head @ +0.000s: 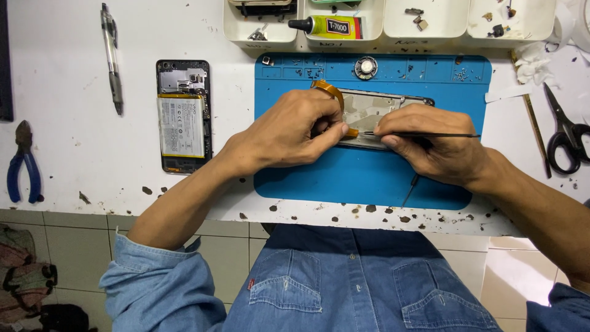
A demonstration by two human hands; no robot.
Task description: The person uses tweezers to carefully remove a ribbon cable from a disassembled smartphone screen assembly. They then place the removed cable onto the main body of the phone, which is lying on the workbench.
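Note:
An opened phone frame [375,109] lies on the blue work mat [356,175], partly hidden by both hands. My left hand [295,132] holds a roll of amber tape [327,90] against the frame and pinches the free tape end [351,132] between thumb and finger. My right hand [433,141] grips thin black tweezers [424,134] whose tip touches that tape end at the frame's near edge.
A second opened phone with its battery showing [182,117] lies left of the mat. A pen [111,55] and blue pliers [23,166] lie farther left, scissors [566,132] at the right. White trays [393,24] with a glue tube [326,26] and small parts line the back.

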